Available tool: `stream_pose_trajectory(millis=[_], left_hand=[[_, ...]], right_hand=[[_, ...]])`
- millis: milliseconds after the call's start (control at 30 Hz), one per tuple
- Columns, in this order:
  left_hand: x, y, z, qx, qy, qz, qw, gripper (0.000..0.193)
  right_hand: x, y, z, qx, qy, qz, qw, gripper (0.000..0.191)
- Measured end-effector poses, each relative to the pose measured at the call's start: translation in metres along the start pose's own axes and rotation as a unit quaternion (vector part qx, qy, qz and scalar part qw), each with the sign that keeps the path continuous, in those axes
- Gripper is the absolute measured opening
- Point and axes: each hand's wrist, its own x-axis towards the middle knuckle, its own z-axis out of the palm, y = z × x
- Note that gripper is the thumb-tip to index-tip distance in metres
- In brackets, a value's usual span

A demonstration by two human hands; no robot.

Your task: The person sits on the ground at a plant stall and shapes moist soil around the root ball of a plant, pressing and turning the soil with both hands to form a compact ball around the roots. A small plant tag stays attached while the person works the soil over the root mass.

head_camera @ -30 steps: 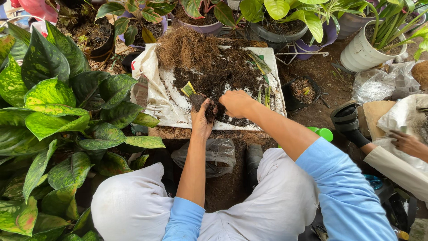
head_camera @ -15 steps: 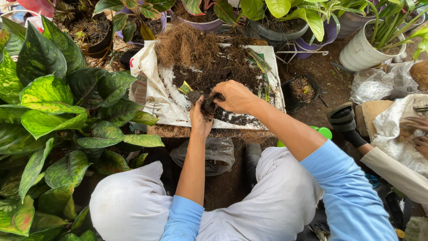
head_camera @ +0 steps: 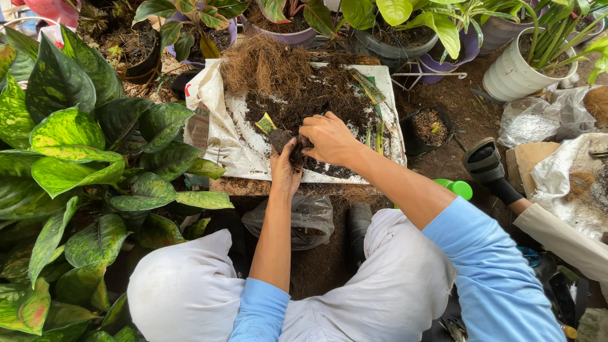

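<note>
Both my hands meet over a white sack (head_camera: 228,136) spread on the ground and covered with dark soil (head_camera: 323,101) and brown root fibre (head_camera: 263,63). My left hand (head_camera: 285,170) cups a small dark pot or clump of soil (head_camera: 282,139) with a yellow-green leaf (head_camera: 266,123) poking out beside it. My right hand (head_camera: 329,138) presses on the soil right next to it, fingers curled into the dirt. Green cuttings (head_camera: 373,130) lie on the sack to the right.
Large variegated leaves (head_camera: 69,164) fill the left side. Potted plants line the top, with a white ribbed pot (head_camera: 516,73) at the right. A small black pot (head_camera: 427,126), a clear plastic bag (head_camera: 304,218), a green lid (head_camera: 459,189) and another person's sleeve (head_camera: 557,234) lie nearby.
My hands stay together on the soil; the right hand has shifted slightly up and over the clump. The other person's hand at the right edge has moved away.
</note>
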Motion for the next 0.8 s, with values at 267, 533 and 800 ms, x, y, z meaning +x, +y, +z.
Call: stream_pose_trajectory(millis=[267,533,800], left_hand=[[-0.006,0.003,0.006,0.017,-0.041,0.012,0.999,0.035],[-0.007,0.002,0.006,0.012,-0.083,0.030,0.996,0.041],[-0.003,0.001,0.006,0.012,-0.035,0.026,0.999,0.034]], right_hand=[[0.001,0.004,0.001,-0.011,-0.030,0.045,0.998,0.037],[-0.001,0.011,-0.006,0.116,-0.075,0.038,0.990,0.031],[-0.009,0.016,-0.019,0.136,-0.045,0.073,0.987,0.023]])
